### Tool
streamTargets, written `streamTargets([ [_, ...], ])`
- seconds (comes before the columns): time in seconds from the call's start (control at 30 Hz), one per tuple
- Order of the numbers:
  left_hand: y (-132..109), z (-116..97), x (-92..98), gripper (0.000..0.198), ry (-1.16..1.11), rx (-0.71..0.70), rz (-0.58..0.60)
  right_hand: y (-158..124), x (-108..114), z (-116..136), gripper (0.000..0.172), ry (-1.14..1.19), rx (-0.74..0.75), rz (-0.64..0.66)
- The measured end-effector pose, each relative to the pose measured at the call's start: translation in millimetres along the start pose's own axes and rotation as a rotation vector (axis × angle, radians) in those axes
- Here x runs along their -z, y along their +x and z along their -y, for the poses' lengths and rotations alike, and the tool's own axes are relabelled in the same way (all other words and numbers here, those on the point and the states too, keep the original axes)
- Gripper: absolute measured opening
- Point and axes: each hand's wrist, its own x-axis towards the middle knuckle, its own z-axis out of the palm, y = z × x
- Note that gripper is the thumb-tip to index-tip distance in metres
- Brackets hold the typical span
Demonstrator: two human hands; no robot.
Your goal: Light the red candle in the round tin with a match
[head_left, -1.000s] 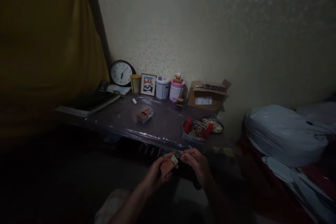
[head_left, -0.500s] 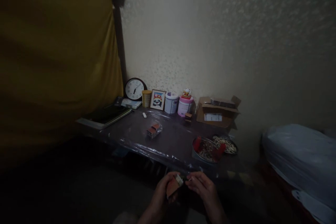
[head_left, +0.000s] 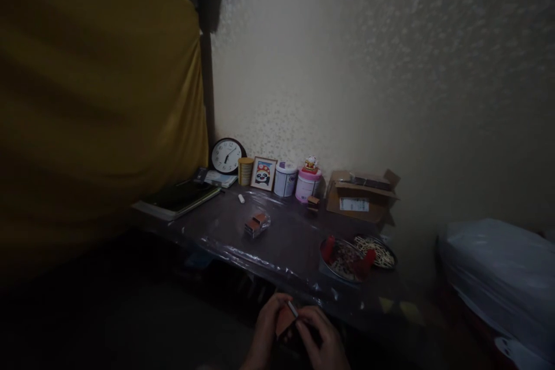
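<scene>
At the bottom of the view, just in front of the table's near edge, both my hands are closed around a small orange matchbox [head_left: 286,319]. My left hand [head_left: 265,329] grips the box from the left. My right hand [head_left: 323,342] presses its fingers against the box from the right, beside a pale end sticking out of it. The room is dim and the fingers are partly hidden. On the table lie a clear bag with more orange boxes [head_left: 256,224] and a round tin [head_left: 342,257] with red pieces and small bits inside.
The dark low table [head_left: 286,243] is covered in clear plastic. Along the wall stand a clock [head_left: 227,155], a framed panda picture [head_left: 263,173], two tins [head_left: 296,180] and a cardboard box [head_left: 361,196]. A book [head_left: 180,199] lies left. A yellow curtain [head_left: 95,104] hangs left; a pale bag [head_left: 498,272] sits right.
The view has tilted up and left, so my hands have sunk to the bottom edge. My right hand has moved in close over the box that my left hand holds.
</scene>
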Motion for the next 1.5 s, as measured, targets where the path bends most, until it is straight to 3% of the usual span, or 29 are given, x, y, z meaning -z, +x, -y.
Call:
streamTargets([
  [0.13,2.6,6.8,5.2,0.021,0.043,-0.091,-0.04,-2.7,-8.6,3.6,0.015,-0.052,0.032,0.038],
  [0.37,12.5,14.8,-0.9,0.027,0.01,-0.096,-0.041,-7.4,-13.8,-5.9,0.041,-0.166,-0.005,0.05],
  [0.53,15.4,22.7,-6.7,0.035,-0.013,-0.079,0.039,-6.1,-11.4,-6.6,0.026,-0.169,-0.058,0.036],
  [0.8,2.8,9.6,-3.2,0.033,0.052,-0.023,0.148,2.7,7.1,-4.9,0.035,0.182,-0.323,0.082],
  [1.03,2.7,3.2,-1.1,0.042,0.066,0.033,0.221,2.3,20.8,-3.8,0.035,0.35,-0.365,0.083],
  [1.5,-2.3,8.5,-7.2,0.028,-0.312,0.182,0.14,8.1,28.2,-28.7,0.041,0.543,-0.393,-0.193],
])
